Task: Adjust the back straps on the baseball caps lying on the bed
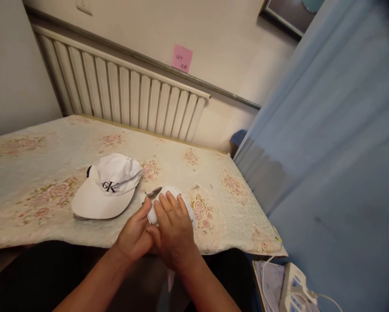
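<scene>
the left hand is clamped on the white item and the right hand lies over it, grip undeterminable; handling appears incomplete, with the white cap unheld on the counter, left of the left hand.

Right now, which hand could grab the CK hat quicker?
Probably the left hand: it's nearer the CK hat than the right hand, though both hands are on the white object.

We read a black "CK" monogram on the white cap; handwriting on the pink wall note we cannot securely read.
</scene>
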{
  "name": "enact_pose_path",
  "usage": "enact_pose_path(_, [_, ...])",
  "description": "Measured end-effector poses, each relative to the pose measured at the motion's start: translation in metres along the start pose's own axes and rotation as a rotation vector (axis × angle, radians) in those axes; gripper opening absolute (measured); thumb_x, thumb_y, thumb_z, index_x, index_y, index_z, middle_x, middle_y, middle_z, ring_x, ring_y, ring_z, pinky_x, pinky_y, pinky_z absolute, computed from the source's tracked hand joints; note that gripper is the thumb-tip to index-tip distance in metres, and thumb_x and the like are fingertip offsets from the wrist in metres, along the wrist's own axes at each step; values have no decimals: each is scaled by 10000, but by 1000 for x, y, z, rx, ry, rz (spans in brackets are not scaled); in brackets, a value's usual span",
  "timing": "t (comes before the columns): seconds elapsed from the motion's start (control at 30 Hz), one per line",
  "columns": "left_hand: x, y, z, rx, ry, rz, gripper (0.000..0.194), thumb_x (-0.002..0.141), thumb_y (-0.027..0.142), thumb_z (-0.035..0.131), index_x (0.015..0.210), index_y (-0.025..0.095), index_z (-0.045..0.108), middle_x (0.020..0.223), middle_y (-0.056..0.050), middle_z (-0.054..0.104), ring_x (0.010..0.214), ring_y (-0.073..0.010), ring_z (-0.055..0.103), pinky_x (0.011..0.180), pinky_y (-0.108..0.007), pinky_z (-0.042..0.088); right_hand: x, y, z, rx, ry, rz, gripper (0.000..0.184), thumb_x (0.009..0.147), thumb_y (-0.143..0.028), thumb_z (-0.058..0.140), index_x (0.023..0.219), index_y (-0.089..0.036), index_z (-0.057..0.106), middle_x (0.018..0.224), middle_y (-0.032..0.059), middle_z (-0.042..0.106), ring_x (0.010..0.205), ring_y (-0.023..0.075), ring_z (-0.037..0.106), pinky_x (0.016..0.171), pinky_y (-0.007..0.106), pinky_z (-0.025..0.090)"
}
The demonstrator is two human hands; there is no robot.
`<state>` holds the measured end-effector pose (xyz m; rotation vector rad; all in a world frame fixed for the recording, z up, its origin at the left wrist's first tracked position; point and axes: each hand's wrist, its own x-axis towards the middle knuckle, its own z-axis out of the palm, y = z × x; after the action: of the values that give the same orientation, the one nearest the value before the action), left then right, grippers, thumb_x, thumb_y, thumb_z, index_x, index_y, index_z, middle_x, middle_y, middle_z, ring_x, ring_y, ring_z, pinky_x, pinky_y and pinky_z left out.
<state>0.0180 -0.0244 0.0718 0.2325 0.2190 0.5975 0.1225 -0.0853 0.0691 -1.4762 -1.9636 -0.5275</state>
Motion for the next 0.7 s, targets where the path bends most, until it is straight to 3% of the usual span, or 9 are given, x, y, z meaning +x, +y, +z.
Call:
enact_pose_path(0.1, [2, -1, -1, -27, -107, 12, 454, 967, 368, 300, 1318, 165, 504, 1164, -121, 672, 1175, -237, 563, 1074, -424, 345, -2, 13, -4, 16, 11, 89, 465, 913, -353, 463, 1304, -103, 449, 1378, 152, 491, 1386, 259, 282, 1109, 547, 288])
enact_pose_path(0.23, [2, -2, 1, -24, -163, -6, 486, 957, 369, 326, 1394, 172, 407, 1244, -135, 623, 1202, -267, 537, 1080, -463, 322, -8, 21, -7, 70, 23, 199, 456, 942, -327, 401, 1343, -111, 399, 1424, 159, 432, 1395, 246, 265, 1090, 529, 327])
enact_pose_path(0.37, [1, -2, 2, -8, -50, 72, 469, 938, 230, 383, 1403, 174, 393, 1207, -130, 648, 1102, -258, 613, 1025, -432, 407, -10, 15, -5, 69, 42, 166, 466, 944, -346, 387, 1350, -117, 389, 1434, 163, 415, 1401, 263, 245, 1094, 551, 306])
enact_pose_path(0.47, [0, -1, 1, 16, 86, 164, 493, 887, 102, 423, 1373, 184, 440, 1104, -106, 701, 962, -223, 681, 907, -355, 511, -8, 5, -4, 49, 48, 100, 475, 947, -377, 370, 1321, -88, 419, 1416, 177, 435, 1401, 273, 244, 1104, 550, 285])
enact_pose_path(0.57, [-1, 0, 0, 35, 195, 173, 503, 864, 59, 441, 1350, 188, 471, 1047, -79, 722, 893, -189, 701, 816, -278, 549, -5, -3, -6, 48, 39, 14, 494, 945, -399, 357, 1315, -78, 426, 1394, 170, 467, 1397, 273, 254, 1121, 539, 263])
enact_pose_path(0.7, [-2, 1, 0, 59, 196, 147, 517, 877, 52, 404, 1378, 178, 432, 1103, -80, 705, 955, -181, 684, 848, -261, 533, -1, -5, -10, 53, 13, -13, 501, 936, -406, 382, 1322, -89, 429, 1377, 150, 494, 1383, 254, 293, 1131, 501, 274])
